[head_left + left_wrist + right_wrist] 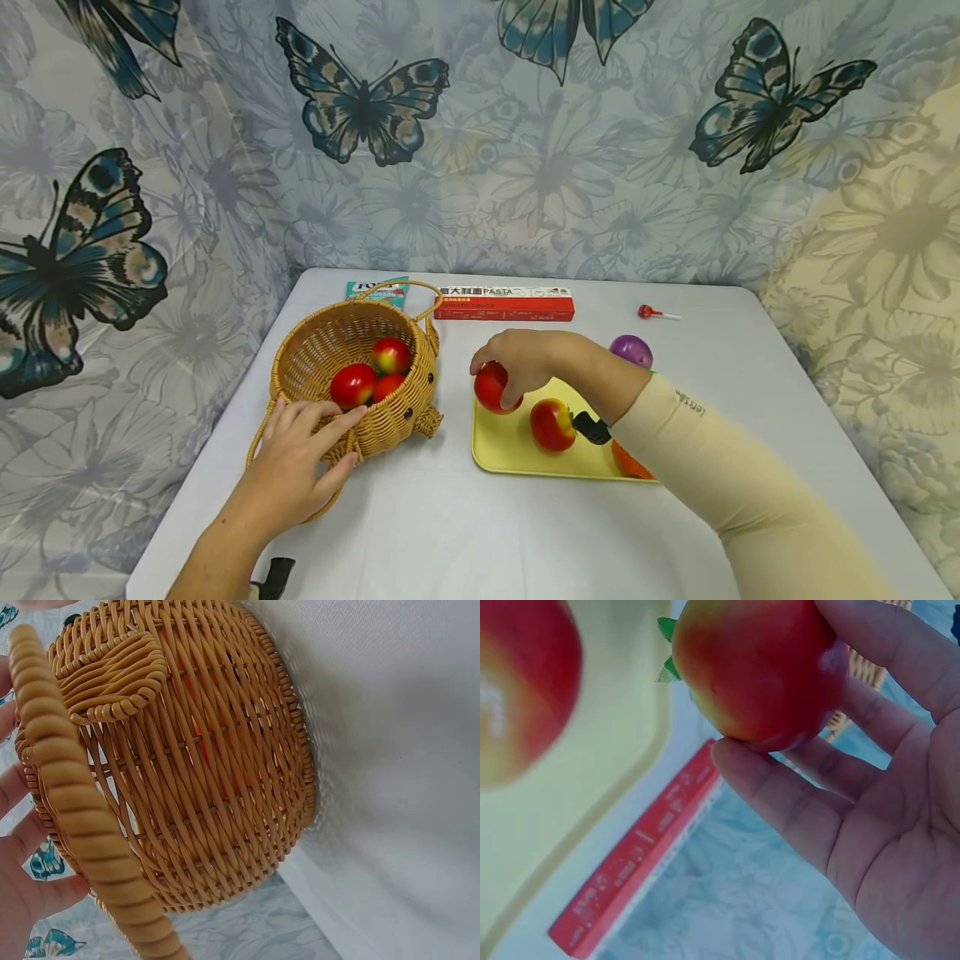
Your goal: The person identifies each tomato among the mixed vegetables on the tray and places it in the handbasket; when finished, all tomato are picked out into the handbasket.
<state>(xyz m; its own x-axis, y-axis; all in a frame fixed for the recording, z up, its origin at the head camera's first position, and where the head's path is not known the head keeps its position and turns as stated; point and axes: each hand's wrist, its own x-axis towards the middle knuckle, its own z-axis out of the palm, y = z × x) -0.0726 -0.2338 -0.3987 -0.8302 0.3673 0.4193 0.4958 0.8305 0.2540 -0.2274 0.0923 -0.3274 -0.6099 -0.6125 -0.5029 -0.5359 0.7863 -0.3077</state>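
My right hand (534,360) holds a red apple (490,387) above the left end of a yellow tray (495,454). Thumb and fingertips pinch its sides, and a green leaf and a yellowish end show in the right wrist view. Another red-and-yellow apple (552,424) lies on the tray. At left stands a wicker basket (303,346) with a small red apple (353,385) and two others inside. My left hand (296,458) rests on the basket's near rim with fairly straight, spread fingers, thumb on the outer side. A thick twisted handle (82,802) crosses before it.
On the tray, my right forearm partly hides an orange piece (630,461); a purple ball (632,350) shows behind the arm. Along the back lie a red pasta box (504,305), a teal packet (397,294) behind the basket, and a red lollipop (647,312).
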